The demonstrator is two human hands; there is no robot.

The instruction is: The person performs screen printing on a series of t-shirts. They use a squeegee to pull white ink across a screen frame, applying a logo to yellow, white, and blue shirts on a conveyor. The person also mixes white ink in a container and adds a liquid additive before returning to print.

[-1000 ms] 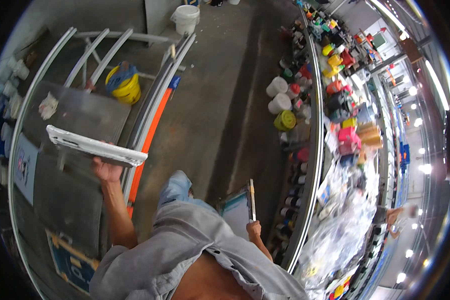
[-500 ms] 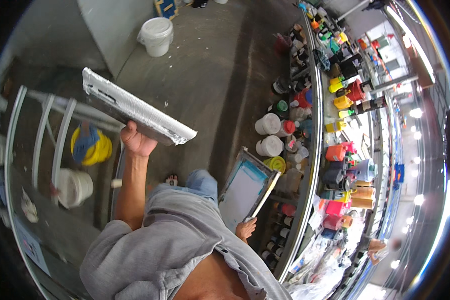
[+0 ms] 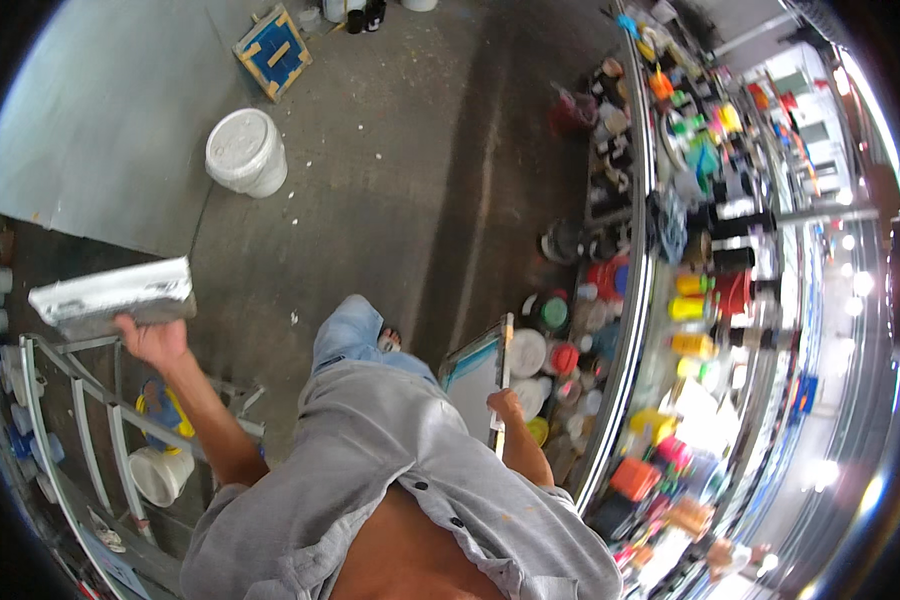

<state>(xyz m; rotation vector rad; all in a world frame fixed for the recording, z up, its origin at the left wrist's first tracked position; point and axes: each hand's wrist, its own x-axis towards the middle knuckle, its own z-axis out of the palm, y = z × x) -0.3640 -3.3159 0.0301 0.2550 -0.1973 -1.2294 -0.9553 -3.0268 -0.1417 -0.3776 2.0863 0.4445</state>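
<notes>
Out to the left, my left hand (image 3: 158, 340) is closed on the lower side of a flat silvery-edged frame (image 3: 120, 285). That frame is seen nearly edge-on, with its pale edge up and a grey face below; its kind is hard to make out. Down by my right thigh, my right hand (image 3: 507, 405) grips the side bar of a screen-printing frame (image 3: 475, 385). This one has a pale mesh with a teal border and hangs upright; my shirt and leg hide part of it. Both forearms come from the sleeves of a grey shirt.
A metal rack (image 3: 85, 430) stands at left, beside a yellow bucket (image 3: 160, 415) and a white bucket (image 3: 160, 475). Ahead is a lidded white bucket (image 3: 247, 150); a blue-and-wood frame (image 3: 273, 52) leans on the wall. A long bench (image 3: 635, 260) with bottles runs along the right, tubs beneath.
My left hand has swung the silvery-edged frame left and lower, toward the rack. The printing frame at my right has turned more edge-on. The view has shifted forward and turned.
</notes>
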